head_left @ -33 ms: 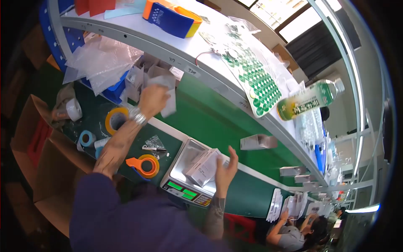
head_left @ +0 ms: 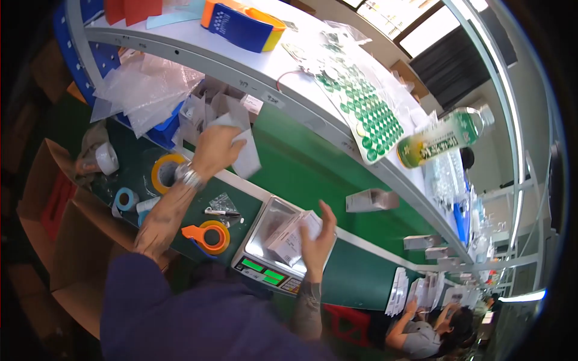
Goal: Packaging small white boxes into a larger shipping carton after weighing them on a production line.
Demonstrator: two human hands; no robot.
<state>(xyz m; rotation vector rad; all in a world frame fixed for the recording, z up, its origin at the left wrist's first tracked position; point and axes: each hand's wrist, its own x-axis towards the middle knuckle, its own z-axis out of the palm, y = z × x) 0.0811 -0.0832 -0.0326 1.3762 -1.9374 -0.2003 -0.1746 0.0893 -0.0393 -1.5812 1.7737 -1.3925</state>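
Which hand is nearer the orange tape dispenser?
Right. The right hand rests on the small box beside the orange tape dispenser; the left hand reaches farther up.

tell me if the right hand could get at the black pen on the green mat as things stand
Probably yes. The right hand rests on a small white box on the scale, and the black pen lies uncovered just left of the scale, nothing between.

White sheet point(head_left: 245, 153) held up, small box point(head_left: 288, 239) on scale point(head_left: 265, 231)
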